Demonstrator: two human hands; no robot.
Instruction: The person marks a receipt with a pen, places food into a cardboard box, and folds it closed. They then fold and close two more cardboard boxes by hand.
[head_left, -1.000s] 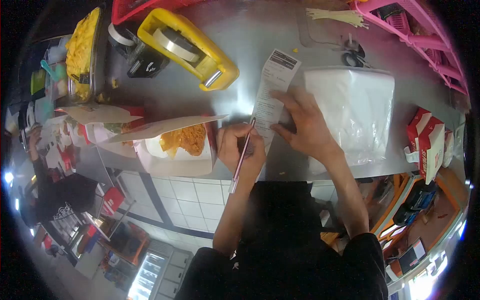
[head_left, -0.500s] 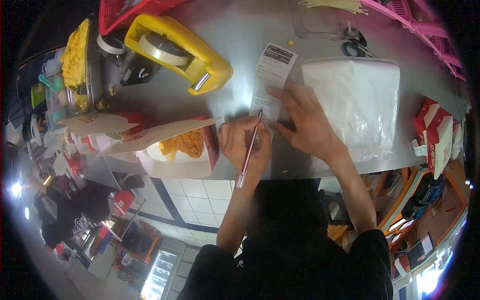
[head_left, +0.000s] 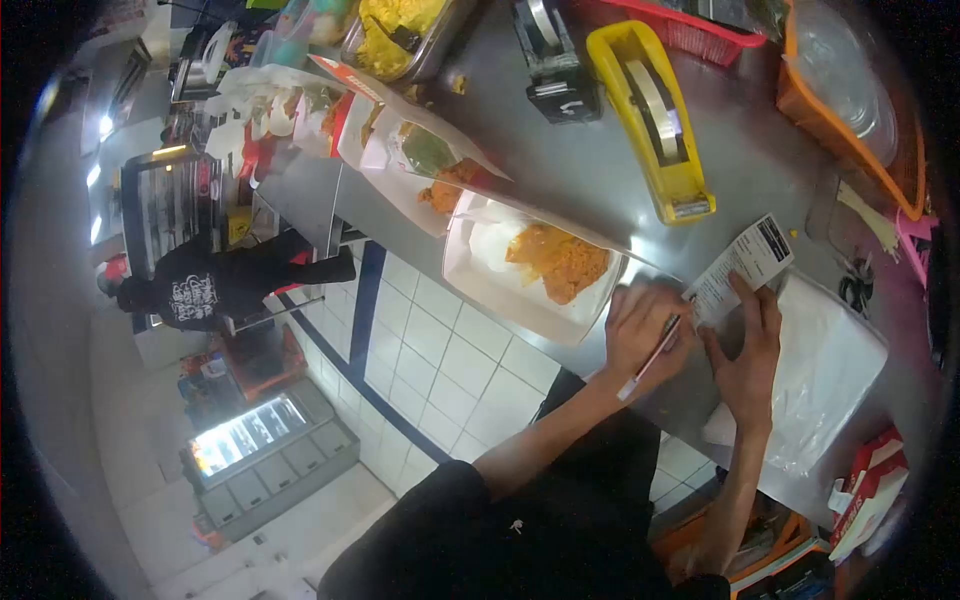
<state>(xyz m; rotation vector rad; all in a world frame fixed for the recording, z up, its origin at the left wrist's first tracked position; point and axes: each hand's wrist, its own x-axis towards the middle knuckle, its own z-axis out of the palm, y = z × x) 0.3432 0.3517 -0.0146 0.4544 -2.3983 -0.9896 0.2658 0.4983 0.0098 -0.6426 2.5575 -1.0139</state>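
Note:
My left hand [head_left: 640,335] is closed around a pen [head_left: 655,358] and rests at the lower end of a printed paper receipt [head_left: 748,262]. The pen tip is at the paper's edge, partly hidden by the fingers. Palm down, my right hand [head_left: 750,350] lies with its fingers apart on the receipt's side. Just left of my left hand, an open takeaway box [head_left: 510,310] holds fried chicken [head_left: 565,265] and a white wrapped portion. To the right of my right hand lies a stack of white plastic bags [head_left: 825,360].
A yellow tape dispenser [head_left: 690,190] and a black dispenser [head_left: 565,100] stand behind the receipt. More filled boxes [head_left: 405,185] line the counter's left. Scissors [head_left: 856,290] and an orange basket [head_left: 905,180] are at the right. A person in black [head_left: 200,285] stands further away.
The view has swung left, so the counter, receipt and hands appear further right and tilted. My left hand still holds the pen, and my right hand stays on the receipt.

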